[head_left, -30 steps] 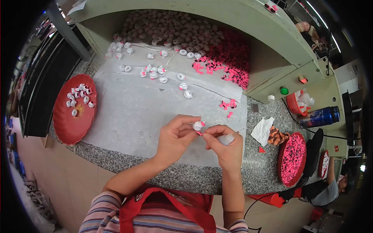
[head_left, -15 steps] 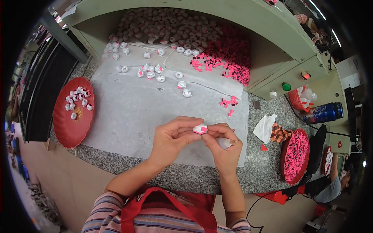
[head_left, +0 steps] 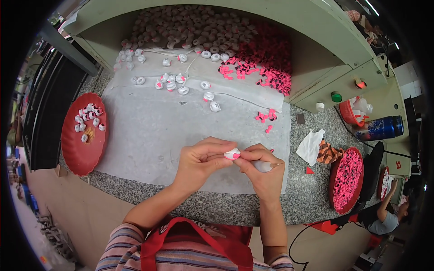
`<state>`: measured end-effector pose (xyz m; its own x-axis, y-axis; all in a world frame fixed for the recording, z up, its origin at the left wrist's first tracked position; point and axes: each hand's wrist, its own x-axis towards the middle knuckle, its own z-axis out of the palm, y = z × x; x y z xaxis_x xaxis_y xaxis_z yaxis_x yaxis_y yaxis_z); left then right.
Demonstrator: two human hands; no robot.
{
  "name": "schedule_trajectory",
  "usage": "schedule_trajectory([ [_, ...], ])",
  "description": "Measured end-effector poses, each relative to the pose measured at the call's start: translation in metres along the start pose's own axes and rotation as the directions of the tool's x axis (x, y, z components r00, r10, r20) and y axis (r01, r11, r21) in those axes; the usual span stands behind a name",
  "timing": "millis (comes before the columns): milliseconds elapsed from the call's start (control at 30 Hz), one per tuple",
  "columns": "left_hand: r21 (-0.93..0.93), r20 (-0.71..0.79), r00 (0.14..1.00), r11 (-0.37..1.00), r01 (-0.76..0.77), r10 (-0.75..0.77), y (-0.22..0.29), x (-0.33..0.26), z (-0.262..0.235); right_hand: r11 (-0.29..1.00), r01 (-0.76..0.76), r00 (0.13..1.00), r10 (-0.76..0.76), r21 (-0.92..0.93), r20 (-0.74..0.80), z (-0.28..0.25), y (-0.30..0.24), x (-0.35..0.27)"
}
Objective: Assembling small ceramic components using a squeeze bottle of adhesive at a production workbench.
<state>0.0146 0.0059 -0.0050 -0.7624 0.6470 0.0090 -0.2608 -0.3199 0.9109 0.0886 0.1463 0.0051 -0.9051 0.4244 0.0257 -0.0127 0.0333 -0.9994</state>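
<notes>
Over the near part of the white sheet, my left hand pinches a small round white piece with a pink patch between thumb and fingers. My right hand meets it from the other side, its thumb and forefinger touching the piece's edge. Tucked in the right hand's curled fingers is a small whitish bottle with a thin brownish tip. Similar white pieces lie scattered farther up the sheet. Small pink cut-outs with black spots lie beyond the right hand.
White pieces and pink cut-outs are heaped under the pale green shelf. A red dish with white pieces stands at left. Right are a cloth, a red dish of pink cut-outs, a blue can and another person.
The white piece has turned slightly between my fingers, so its pink patch shows lower down. Both hands stay nearly in place, and the whole view has shifted a little.
</notes>
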Motion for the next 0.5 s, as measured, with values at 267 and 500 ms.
schedule_trajectory([
  [267,0.049,-0.028,0.999,0.998,-0.031,0.032,-0.005,0.001,0.001,0.996,0.056,0.997,-0.059,-0.066,-0.047,0.006,0.0,0.0],
  [500,-0.263,-0.077,0.974,0.946,0.187,-0.214,-0.013,0.004,-0.006,0.988,0.056,0.997,-0.063,-0.143,-0.05,0.007,-0.001,0.003],
])
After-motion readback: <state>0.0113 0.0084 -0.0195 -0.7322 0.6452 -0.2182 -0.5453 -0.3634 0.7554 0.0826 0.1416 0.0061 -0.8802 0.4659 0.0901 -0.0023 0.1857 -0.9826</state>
